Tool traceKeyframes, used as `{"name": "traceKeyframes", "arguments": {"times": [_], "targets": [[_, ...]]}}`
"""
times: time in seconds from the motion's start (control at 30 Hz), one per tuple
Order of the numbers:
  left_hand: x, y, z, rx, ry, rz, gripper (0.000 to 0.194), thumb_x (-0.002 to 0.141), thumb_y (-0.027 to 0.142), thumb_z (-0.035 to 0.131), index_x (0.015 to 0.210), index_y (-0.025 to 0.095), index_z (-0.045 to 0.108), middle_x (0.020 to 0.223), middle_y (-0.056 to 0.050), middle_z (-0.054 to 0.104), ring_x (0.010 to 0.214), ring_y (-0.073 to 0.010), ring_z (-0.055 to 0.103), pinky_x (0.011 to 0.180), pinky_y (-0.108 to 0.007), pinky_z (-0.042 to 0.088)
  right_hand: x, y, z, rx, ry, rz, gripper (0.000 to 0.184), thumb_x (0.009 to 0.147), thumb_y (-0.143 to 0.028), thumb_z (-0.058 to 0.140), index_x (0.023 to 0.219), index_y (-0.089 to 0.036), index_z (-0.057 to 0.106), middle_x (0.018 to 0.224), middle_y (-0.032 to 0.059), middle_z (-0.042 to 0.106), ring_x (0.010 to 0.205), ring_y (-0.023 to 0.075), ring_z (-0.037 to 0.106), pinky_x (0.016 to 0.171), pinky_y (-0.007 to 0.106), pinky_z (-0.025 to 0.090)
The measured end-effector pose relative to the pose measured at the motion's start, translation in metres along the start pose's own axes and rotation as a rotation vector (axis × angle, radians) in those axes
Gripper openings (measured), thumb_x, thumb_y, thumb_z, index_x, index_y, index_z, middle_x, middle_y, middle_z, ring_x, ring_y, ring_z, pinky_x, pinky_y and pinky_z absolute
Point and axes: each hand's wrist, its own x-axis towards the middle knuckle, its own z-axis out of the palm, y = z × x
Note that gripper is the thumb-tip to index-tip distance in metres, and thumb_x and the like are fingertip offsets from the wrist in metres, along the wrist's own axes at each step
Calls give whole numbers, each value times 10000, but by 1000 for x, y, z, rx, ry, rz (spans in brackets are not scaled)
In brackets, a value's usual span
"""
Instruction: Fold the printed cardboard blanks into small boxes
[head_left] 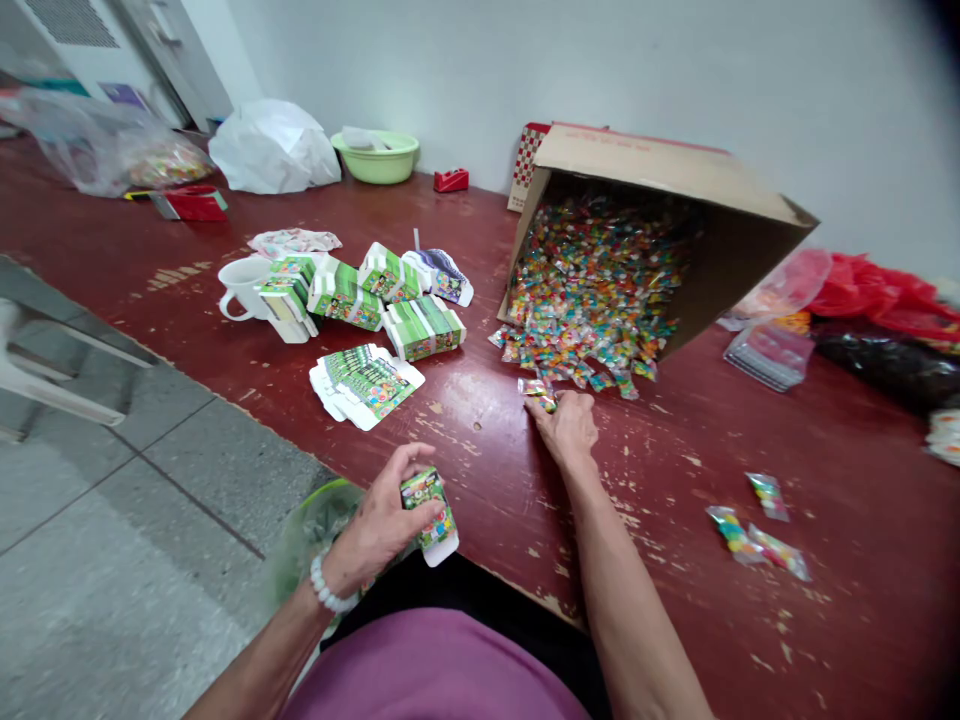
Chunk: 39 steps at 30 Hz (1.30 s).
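Observation:
My left hand (379, 515) holds a small green printed candy box (429, 502) near the table's front edge, its white end flap open toward me. In front of the large carton, the fingers of my right hand (568, 428) are closed on a clear candy packet (538, 392) with coloured sweets. The cardboard carton (739, 255) lies on its side, and a heap of similar packets (592, 290) spills from its mouth onto the table. Flat unfolded candy boxes (371, 385) lie fanned out beyond my left hand. Behind them are several bundles of flat boxes (425, 327).
On the red table (517, 540), loose packets (766, 496) lie at right. A white mug (244, 287) stands beside the bundles. Farther back are a green basin (379, 160), a red tape dispenser (451, 180) and a white bag (274, 150). Red plastic bags (885, 298) lie at right.

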Motion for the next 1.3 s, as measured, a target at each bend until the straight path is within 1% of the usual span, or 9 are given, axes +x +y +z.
{"name": "traceKeyframes", "arguments": {"times": [0.2, 0.4, 0.53, 0.7, 0.83, 0.97, 1.07, 1.17, 1.3], "targets": [[6, -12, -32, 239, -47, -5, 367, 703, 289, 773, 1042, 189, 677, 942, -27, 693, 835, -197, 637, 732, -275, 501, -13, 18, -19, 167, -56, -6, 353, 787, -389, 655, 1066, -175, 621, 921, 88, 656, 931, 285, 627, 855, 421, 461], [5, -6, -22, -264, 43, -148, 378, 672, 314, 837, 868, 184, 542, 773, 25, 630, 644, -118, 595, 542, -206, 480, -91, 4, -30, 645, -258, 13, 361, 803, -495, 650, 974, -177, 625, 785, 19, 651, 627, 146, 579, 539, 244, 457], [0, -1, -6, -484, 16, -159, 482, 632, 197, 865, 1021, 197, 581, 938, 1, 663, 809, -136, 643, 691, -231, 531, -137, -15, -26, 989, -320, 66, 318, 757, -422, 762, 949, -198, 642, 789, -4, 644, 679, 125, 576, 619, 235, 469], [-10, -2, 12, -537, -270, -215, 576, 646, 160, 846, 1182, 169, 635, 1145, -89, 675, 930, -181, 654, 805, -267, 517, -144, -19, -26, 897, -308, -40, 232, 808, -376, 728, 963, -216, 659, 817, -1, 662, 714, 148, 592, 677, 275, 491], [-13, -5, 25, -500, -431, -173, 463, 732, 209, 794, 1164, 147, 639, 1036, -73, 679, 858, -166, 654, 748, -254, 517, -140, -22, -35, 594, -297, -348, 131, 875, -284, 645, 973, -244, 722, 852, 26, 637, 756, 170, 591, 679, 290, 487], [-10, -2, 31, -549, -410, -128, 405, 794, 239, 733, 1170, 200, 588, 973, -38, 665, 761, -147, 660, 685, -266, 545, -142, -29, -41, 433, -284, -563, 239, 925, -250, 563, 1092, -306, 725, 998, 67, 593, 957, 220, 577, 840, 375, 494], [-6, 3, 30, -605, -333, -174, 367, 782, 230, 717, 1119, 199, 577, 911, -28, 678, 639, -141, 663, 581, -248, 538, -145, -28, -39, 511, -244, -496, 369, 934, -264, 549, 1298, -313, 591, 1201, 85, 529, 1066, 225, 549, 927, 403, 481], [-3, 6, 29, -719, -269, -259, 305, 865, 398, 608, 1055, 160, 594, 836, -61, 702, 535, -164, 656, 508, -279, 539, -149, -22, -32, 618, -235, -373, 269, 904, -281, 608, 1172, -281, 626, 1212, 77, 512, 983, 198, 577, 860, 360, 510], [-1, 5, 32, -806, -163, -330, 388, 905, 490, 540, 982, 123, 640, 757, -69, 701, 489, -149, 630, 450, -269, 542, -154, -20, -24, 706, -347, -382, 106, 909, -258, 614, 967, -248, 702, 1079, 66, 581, 968, 192, 612, 838, 332, 508]]}}
